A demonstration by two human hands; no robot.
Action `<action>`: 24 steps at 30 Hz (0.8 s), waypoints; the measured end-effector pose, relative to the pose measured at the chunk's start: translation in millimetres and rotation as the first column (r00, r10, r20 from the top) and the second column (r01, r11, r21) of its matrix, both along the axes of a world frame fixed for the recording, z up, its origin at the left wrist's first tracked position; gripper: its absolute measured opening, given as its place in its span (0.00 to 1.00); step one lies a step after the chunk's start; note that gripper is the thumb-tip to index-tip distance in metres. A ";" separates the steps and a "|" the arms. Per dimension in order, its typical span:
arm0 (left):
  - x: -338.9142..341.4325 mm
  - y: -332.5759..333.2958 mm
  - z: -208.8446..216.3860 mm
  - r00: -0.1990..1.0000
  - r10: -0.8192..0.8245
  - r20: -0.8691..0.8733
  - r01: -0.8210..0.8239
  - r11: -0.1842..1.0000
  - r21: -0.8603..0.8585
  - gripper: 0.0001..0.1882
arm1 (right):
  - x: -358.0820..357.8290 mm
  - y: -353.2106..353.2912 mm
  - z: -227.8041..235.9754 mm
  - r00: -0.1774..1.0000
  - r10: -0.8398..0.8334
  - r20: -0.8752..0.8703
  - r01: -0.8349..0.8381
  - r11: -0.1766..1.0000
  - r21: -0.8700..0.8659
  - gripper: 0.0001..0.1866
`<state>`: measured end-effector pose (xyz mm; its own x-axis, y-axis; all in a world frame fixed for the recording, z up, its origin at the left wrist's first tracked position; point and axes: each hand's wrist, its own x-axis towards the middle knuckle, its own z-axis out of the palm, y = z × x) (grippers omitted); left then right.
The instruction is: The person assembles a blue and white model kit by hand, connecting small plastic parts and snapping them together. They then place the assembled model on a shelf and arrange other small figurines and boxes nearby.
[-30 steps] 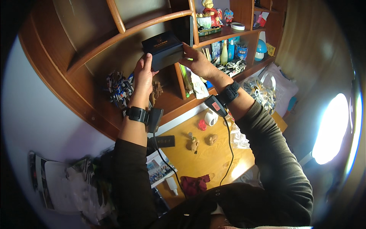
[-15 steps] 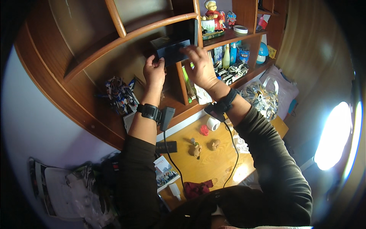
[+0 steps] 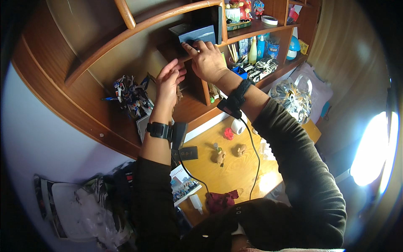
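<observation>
A dark rectangular box (image 3: 193,33) sits on a wooden shelf (image 3: 168,49) in a cubby of the wall unit. My right hand (image 3: 208,59) rests on the box's front edge, fingers pressed against it. My left hand (image 3: 168,82) hangs just below and left of the box, fingers apart, holding nothing. Both wrists carry black straps with cables running down.
A spiky toy model (image 3: 128,94) stands on the lower shelf at left. Bottles (image 3: 258,46) and figurines (image 3: 237,10) fill the shelves at right. The wooden desk (image 3: 235,176) below bears small figures, a red cloth, a booklet and a crinkly silver bag (image 3: 289,98).
The box went from both hands in the air onto the shelf. My left hand has let go and dropped lower; my right hand stays on the box.
</observation>
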<state>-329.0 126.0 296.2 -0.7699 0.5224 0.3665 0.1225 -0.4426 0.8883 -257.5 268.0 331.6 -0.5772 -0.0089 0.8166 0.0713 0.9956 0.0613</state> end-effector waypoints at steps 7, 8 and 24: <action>8.7 -25.9 -51.8 0.967 0.000 0.256 -0.005 1.000 0.017 0.14 | -21.7 6.7 5.8 0.990 -0.057 0.126 0.069 0.993 -0.094 0.27; 10.2 -28.3 -58.4 0.961 -0.004 0.276 -0.001 1.000 0.018 0.15 | -25.5 9.4 5.8 0.981 -0.037 0.193 0.069 0.984 -0.163 0.31; 61.9 -39.2 -91.0 0.899 0.039 0.436 -0.011 0.998 -0.066 0.19 | -48.6 36.1 11.3 0.880 0.033 0.474 0.092 0.966 -0.240 0.43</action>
